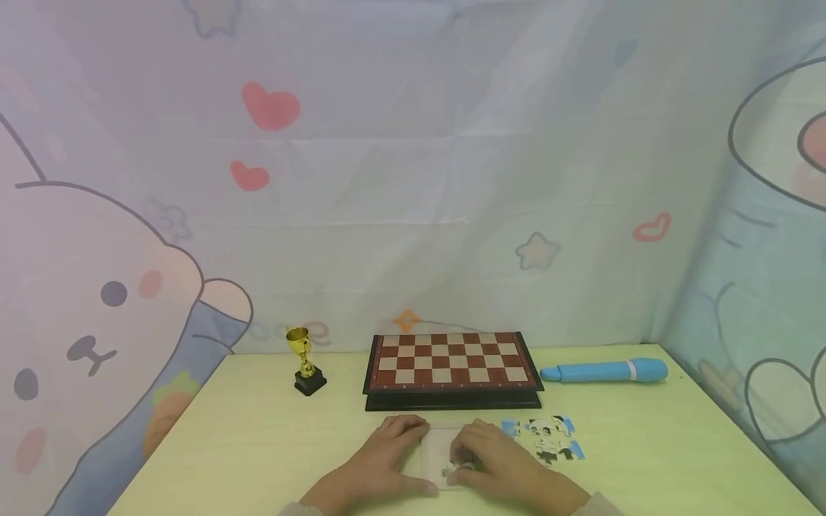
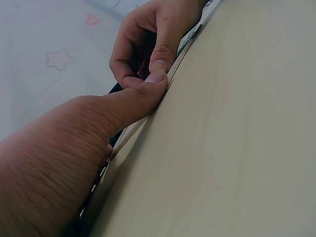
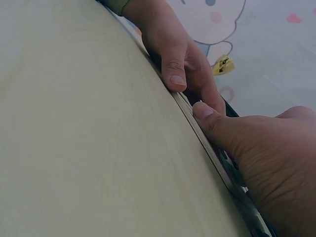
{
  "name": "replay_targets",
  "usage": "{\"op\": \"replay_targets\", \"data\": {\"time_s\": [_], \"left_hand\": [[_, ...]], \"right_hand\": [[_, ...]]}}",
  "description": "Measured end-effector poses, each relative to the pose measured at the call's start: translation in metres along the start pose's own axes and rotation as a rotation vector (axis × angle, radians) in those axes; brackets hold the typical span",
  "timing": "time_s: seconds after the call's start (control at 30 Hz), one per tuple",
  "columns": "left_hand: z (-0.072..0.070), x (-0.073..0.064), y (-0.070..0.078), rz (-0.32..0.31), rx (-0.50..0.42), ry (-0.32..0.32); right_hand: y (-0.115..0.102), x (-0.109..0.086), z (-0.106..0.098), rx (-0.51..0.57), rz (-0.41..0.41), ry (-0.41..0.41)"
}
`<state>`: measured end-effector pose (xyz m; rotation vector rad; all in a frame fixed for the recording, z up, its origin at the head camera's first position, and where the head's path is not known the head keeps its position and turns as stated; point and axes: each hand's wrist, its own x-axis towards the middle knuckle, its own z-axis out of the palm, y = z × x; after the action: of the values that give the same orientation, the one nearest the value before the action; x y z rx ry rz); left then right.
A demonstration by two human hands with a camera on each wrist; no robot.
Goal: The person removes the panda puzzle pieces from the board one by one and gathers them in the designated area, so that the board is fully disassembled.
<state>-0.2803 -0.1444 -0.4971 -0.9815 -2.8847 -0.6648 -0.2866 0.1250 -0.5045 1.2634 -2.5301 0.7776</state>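
A shallow white puzzle tray lies flat near the table's front. My left hand holds its left side, thumb at the near corner and fingers at the far one. Over the tray's right part, my right hand has curled fingers and pinches a small jigsaw piece, mostly hidden beneath them. A black-and-white printed bit shows by the thumb; whether it is a separate piece is unclear. Several loose blue, white and black jigsaw pieces lie right of the tray. Both wrist views show the thumbs along its near edge.
Behind the tray stands a red-and-white checkered board with a black base. A gold trophy cup is at the back left, and a blue toy microphone lies at the back right. A printed cloth hangs behind the table.
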Motion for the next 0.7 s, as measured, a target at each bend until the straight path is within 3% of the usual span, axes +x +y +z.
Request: {"op": "replay_targets", "data": {"time_s": [0.23, 0.7], "left_hand": [[0.0001, 0.0011, -0.0017, 0.006, -0.008, 0.005], [0.0023, 0.0000, -0.0044, 0.018, -0.012, 0.006]], "right_hand": [[-0.0001, 0.0007, -0.0020, 0.012, 0.018, -0.015], [0.0013, 0.0003, 0.0007, 0.071, -0.065, -0.026]]}}
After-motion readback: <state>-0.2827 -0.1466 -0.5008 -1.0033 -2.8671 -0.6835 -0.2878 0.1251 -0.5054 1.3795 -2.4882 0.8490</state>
